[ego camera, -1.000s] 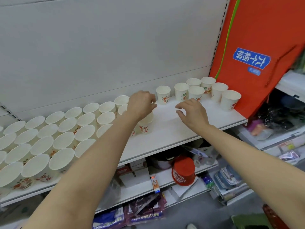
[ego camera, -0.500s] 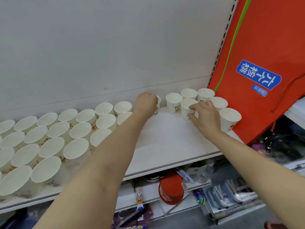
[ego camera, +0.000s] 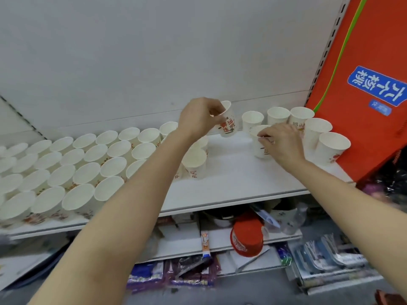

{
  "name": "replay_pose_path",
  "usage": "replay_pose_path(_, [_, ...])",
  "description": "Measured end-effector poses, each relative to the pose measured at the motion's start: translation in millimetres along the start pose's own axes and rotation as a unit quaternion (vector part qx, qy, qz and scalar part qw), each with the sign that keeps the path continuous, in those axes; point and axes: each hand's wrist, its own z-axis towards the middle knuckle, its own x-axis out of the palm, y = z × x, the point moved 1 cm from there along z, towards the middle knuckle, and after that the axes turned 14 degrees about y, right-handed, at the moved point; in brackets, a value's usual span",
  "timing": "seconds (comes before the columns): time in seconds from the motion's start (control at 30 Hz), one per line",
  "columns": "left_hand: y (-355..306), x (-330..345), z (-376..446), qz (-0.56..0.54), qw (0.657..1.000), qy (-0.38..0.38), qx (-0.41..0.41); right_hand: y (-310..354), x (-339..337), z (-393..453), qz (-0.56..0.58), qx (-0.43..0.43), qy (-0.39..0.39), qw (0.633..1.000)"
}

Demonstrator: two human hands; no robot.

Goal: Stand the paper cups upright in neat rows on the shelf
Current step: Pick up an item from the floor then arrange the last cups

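Observation:
Several white paper cups with red print stand upright in rows [ego camera: 72,168] on the left of the white shelf [ego camera: 233,186]. My left hand [ego camera: 199,119] grips one cup [ego camera: 228,123] by its rim, lifted and tilted just above the shelf near the back. My right hand [ego camera: 282,144] pinches the rim of another cup [ego camera: 259,146] standing on the shelf. A loose group of upright cups [ego camera: 317,130] stands behind and to the right of it. A lone cup [ego camera: 195,162] stands at the edge of the rows.
A red bag [ego camera: 365,62] with a blue label leans at the shelf's right end. The grey back panel [ego camera: 154,51] rises behind the cups. Below, a lower shelf holds a red tub [ego camera: 247,238], packets and other goods.
My left hand has lifted the back cup off the shelf and tilted it. My right hand has closed on the rim of a cup in the right group. The camera has shifted slightly.

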Motion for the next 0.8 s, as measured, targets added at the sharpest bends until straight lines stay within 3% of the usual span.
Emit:
replay_pose_path(0.13, [8, -34, -67, -0.049, 0.999, 0.006, 0.015, 57, 1, -35, 0.116, -0.029, -0.014, 0.993])
replay_pose_path(0.43, [71, -59, -199, -0.030, 0.998, 0.030, -0.040, 159, 30, -93, 0.157, -0.067, -0.001, 0.985])
replay_pose_path(0.6, [96, -44, -227, 0.053, 0.995, 0.048, -0.075, 203, 47, -97, 0.141, -0.102, 0.016, 0.985])
replay_pose_path(0.8, [102, -29, -228, 0.189, 0.979, 0.057, -0.058, 228, 56, -83, 0.114, -0.101, 0.035, 0.988])
